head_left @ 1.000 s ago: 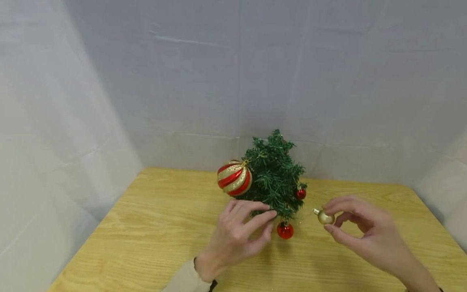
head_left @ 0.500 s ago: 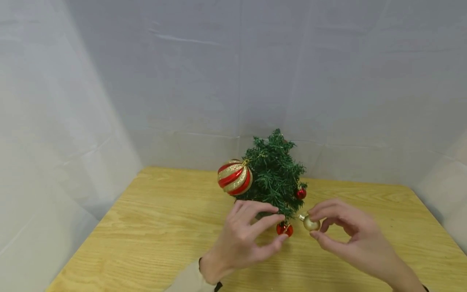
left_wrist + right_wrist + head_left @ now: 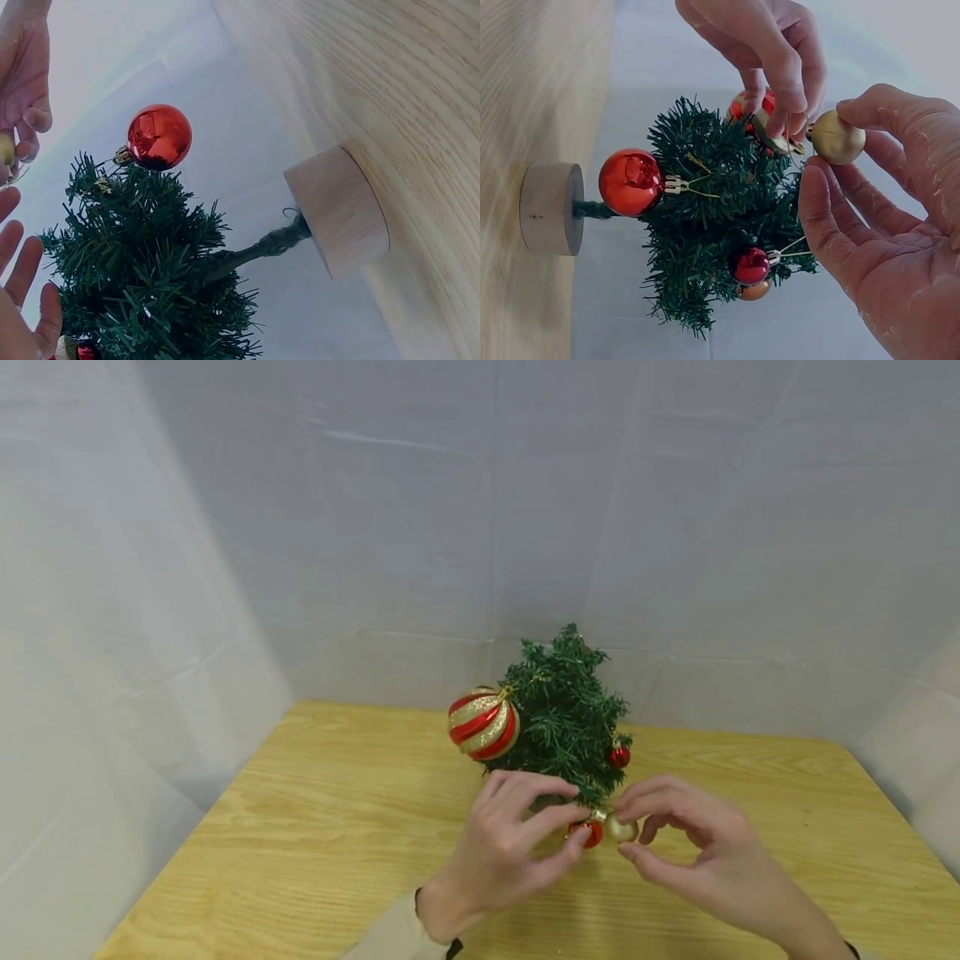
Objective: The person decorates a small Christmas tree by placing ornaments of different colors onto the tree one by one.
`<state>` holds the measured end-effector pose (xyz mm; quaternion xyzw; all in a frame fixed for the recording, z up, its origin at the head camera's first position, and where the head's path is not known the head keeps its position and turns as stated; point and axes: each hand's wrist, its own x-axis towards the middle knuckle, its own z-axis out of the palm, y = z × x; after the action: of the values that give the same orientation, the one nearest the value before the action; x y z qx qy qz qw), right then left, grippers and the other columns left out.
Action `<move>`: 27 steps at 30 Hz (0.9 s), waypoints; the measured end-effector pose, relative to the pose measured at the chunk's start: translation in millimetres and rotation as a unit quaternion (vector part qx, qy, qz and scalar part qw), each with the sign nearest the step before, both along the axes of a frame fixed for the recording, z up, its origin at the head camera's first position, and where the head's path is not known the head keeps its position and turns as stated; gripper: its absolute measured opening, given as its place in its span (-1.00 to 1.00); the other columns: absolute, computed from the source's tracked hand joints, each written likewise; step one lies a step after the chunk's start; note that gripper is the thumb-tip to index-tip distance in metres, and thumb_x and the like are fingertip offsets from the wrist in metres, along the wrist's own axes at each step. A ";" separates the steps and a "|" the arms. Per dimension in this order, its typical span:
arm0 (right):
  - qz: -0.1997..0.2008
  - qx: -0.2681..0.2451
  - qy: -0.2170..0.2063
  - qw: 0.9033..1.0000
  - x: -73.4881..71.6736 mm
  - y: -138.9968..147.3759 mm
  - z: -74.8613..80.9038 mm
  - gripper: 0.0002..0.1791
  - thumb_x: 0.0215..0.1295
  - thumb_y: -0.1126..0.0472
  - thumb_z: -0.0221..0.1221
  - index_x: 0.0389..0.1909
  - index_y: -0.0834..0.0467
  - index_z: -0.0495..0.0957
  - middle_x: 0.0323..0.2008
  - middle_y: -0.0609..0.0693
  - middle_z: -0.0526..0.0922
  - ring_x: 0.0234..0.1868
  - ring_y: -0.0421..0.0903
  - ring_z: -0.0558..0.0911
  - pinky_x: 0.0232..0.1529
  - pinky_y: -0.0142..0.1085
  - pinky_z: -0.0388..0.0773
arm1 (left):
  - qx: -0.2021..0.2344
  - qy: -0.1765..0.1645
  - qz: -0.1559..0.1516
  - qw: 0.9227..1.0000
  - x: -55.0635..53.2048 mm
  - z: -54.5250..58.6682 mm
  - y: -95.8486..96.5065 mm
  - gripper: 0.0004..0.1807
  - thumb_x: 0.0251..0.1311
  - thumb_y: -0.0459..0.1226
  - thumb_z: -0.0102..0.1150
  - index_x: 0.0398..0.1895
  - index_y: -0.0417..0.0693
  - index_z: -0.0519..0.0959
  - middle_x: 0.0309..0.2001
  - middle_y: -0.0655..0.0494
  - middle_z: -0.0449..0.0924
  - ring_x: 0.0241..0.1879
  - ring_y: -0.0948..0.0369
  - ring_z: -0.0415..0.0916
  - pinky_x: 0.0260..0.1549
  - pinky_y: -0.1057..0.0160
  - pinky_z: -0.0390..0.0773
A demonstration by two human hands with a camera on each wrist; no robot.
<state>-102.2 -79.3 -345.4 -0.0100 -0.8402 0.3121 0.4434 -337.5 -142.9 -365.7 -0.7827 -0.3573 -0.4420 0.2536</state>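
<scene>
My right hand point(image 3: 708, 835) pinches a small gold Christmas bauble point(image 3: 838, 138) between thumb and fingers, its cap and thin loop pointing toward my left hand point(image 3: 506, 835). The left thumb and forefinger are slightly parted, their tips right at the loop in the right wrist view. Both hands are at the lower front of a small artificial Christmas tree point(image 3: 558, 727). A shiny red bauble point(image 3: 630, 182) hangs from a low branch there, partly covered by the left fingertips in the head view.
A large red-and-gold striped bauble point(image 3: 483, 724) hangs on the tree's left side. A smaller dark red bauble point(image 3: 750, 265) and an orange-gold one point(image 3: 754, 290) hang on the right. The tree's round wooden base point(image 3: 337, 214) stands on the wooden table point(image 3: 300, 827), before a pale cloth backdrop point(image 3: 390, 527).
My right hand has carried the gold bauble left, up beside the low red bauble. My left hand has shifted slightly right from the branch, its thumb and forefinger parting toward the bauble's loop.
</scene>
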 end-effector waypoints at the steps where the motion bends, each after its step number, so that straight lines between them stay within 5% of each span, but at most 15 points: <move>1: -0.003 -0.003 -0.005 1.000 0.0 -0.6 0.2 -0.44 -0.06 0.70 0.35 -0.01 0.22 0.63 -0.02 0.04 0.66 -0.10 -0.23 0.65 -0.24 -0.45 0.64 | -0.002 -0.001 -0.001 1.000 0.2 -0.2 -0.1 -0.91 0.21 -0.17 0.35 -0.27 0.09 0.76 -0.07 0.16 0.70 -0.12 0.25 0.62 -0.05 0.28 0.52; 18: -0.067 -0.051 -0.064 0.994 1.4 -8.8 1.4 -0.48 0.05 0.68 0.31 -0.21 -0.03 0.59 -0.12 -0.12 0.49 -0.27 -0.26 0.56 -0.38 -0.39 0.62 | 0.012 -0.048 -0.020 0.999 -4.5 1.4 -0.3 -0.95 0.24 -0.25 0.29 -0.35 0.04 0.71 -0.10 0.11 0.69 -0.13 0.22 0.63 -0.11 0.28 0.55; 27: -0.082 0.020 -0.047 0.995 -8.0 -5.6 -2.0 -0.49 0.00 0.61 0.40 -0.19 -0.02 0.60 -0.27 -0.16 0.58 -0.43 -0.37 0.53 -0.48 -0.56 0.54 | 0.028 -0.047 -0.030 0.998 -4.8 4.6 -0.7 -0.93 0.25 -0.25 0.27 -0.35 0.01 0.71 -0.11 0.08 0.69 -0.14 0.21 0.62 -0.11 0.30 0.54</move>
<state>-110.2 -84.9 -347.4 -0.0843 -0.8627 0.2569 0.4273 -342.3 -143.6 -361.1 -0.7642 -0.3327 -0.4954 0.2449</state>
